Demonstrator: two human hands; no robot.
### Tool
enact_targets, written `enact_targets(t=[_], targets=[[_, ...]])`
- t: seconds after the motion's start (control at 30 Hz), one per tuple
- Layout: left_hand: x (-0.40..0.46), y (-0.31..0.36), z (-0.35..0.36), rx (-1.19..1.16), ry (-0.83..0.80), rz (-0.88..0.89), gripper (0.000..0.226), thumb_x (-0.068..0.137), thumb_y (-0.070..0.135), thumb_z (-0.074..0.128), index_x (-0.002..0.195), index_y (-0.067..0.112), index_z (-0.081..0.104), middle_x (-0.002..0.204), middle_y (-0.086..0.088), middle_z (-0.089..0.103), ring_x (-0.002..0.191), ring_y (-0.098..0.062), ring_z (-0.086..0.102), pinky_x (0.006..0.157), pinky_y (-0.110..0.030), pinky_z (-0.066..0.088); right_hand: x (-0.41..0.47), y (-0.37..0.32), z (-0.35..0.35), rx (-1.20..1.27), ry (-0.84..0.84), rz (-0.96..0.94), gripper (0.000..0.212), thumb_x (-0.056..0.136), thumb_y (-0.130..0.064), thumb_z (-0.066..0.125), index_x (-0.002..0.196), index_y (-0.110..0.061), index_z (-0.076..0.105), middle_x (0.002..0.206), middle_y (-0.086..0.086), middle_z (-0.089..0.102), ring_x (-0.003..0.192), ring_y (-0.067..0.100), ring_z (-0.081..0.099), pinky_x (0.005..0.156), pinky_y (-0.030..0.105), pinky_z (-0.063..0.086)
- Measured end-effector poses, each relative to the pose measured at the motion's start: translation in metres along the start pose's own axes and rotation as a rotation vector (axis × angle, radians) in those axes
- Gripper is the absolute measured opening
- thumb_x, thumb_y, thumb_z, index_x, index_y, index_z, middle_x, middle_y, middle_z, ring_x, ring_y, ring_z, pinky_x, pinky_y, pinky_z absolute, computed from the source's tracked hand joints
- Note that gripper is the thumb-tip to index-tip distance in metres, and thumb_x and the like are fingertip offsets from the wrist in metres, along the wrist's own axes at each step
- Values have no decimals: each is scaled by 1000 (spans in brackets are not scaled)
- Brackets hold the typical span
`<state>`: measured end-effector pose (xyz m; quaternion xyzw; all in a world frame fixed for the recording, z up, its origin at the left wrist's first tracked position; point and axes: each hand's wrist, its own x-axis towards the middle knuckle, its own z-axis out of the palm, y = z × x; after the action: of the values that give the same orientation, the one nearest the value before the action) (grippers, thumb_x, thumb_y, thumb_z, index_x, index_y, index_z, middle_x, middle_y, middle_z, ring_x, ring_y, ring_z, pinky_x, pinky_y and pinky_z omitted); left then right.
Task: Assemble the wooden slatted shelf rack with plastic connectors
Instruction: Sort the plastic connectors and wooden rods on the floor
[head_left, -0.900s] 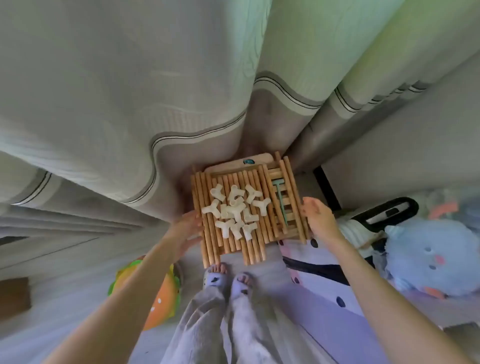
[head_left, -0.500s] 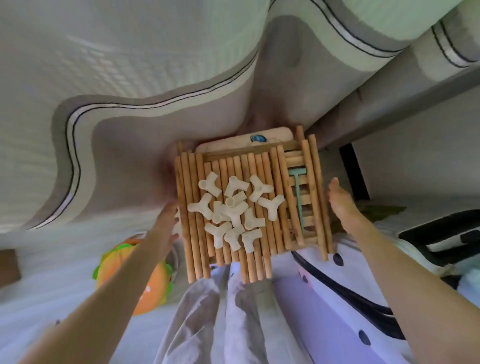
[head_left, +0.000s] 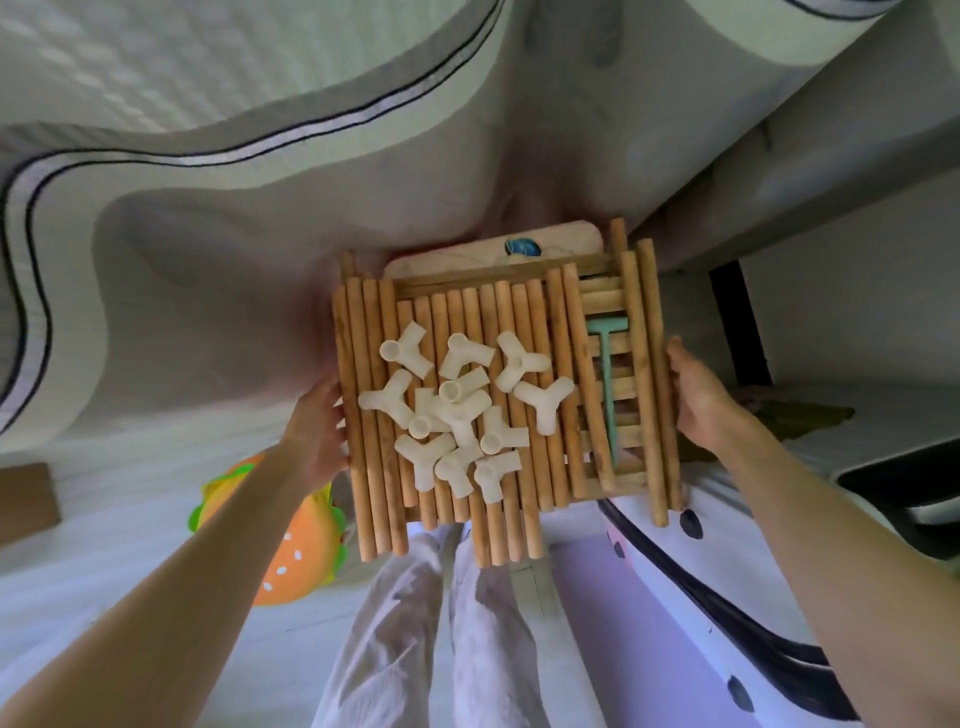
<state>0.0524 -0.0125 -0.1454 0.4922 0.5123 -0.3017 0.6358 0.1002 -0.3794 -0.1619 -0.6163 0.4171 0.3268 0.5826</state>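
Right now the stack of wooden slats (head_left: 467, 415) sits at frame centre, the left hand (head_left: 317, 436) and right hand (head_left: 698, 400) gripping its side edges, fingers curled underneath. Loose plastic connectors (head_left: 457, 410) and a green mallet (head_left: 607, 384) lie on top; any tilt could spill them off.

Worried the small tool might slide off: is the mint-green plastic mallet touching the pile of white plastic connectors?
Apart. The head view shows the mint-green plastic mallet lying right of the white plastic connectors, wooden dowels between.
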Motion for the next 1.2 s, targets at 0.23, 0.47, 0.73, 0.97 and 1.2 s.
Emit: enact_targets(t=[0.23, 0.47, 0.73, 0.97, 1.2], targets=[[-15, -6, -13, -44, 1, 28, 36, 94, 50, 39, 107, 25, 61, 105, -3, 58, 97, -24, 55, 78, -46, 48, -6, 6, 7, 56, 40, 49, 45, 93, -54, 41, 98, -19, 69, 88, 3, 75, 82, 20, 72, 76, 38, 53], [-56, -8, -42, -26, 47, 3, 41, 99, 45, 28, 119, 21, 55, 106, -5, 56, 94, -24, 51, 94, -49, 40, -68, 2, 23, 48, 16, -6, 32, 97, -38, 43, 101, -16, 67, 92, 7, 73, 86, 22, 70, 80, 39, 53], [-118, -11, -85, 156, 15, 77, 33, 95, 42, 35, 105, 21, 58, 104, -2, 56, 93, -21, 53, 71, -40, 45, -173, 64, 48, 204, 96, -3, 27, 99, -32, 40, 99, -18, 62, 98, 10, 69, 93, 25, 65, 87, 42, 50], [-139, -18, -133, 390, -47, 33, 29, 92, 42, 43, 96, 21, 62, 102, -3, 60, 90, -21, 55, 79, -37, 44, -255, 166, 88, 438, 248, 43, 29, 99, -32, 41, 100, -12, 62, 88, 10, 70, 80, 24, 66, 59, 31, 51], [-161, -29, -161, 611, -70, 62, 40, 95, 46, 42, 115, 14, 55, 109, -9, 58, 97, -25, 55, 81, -39, 46, -320, 255, 129, 581, 337, 74, 32, 99, -35, 41, 98, -12, 65, 86, 8, 72, 80, 24, 67, 64, 33, 51]])
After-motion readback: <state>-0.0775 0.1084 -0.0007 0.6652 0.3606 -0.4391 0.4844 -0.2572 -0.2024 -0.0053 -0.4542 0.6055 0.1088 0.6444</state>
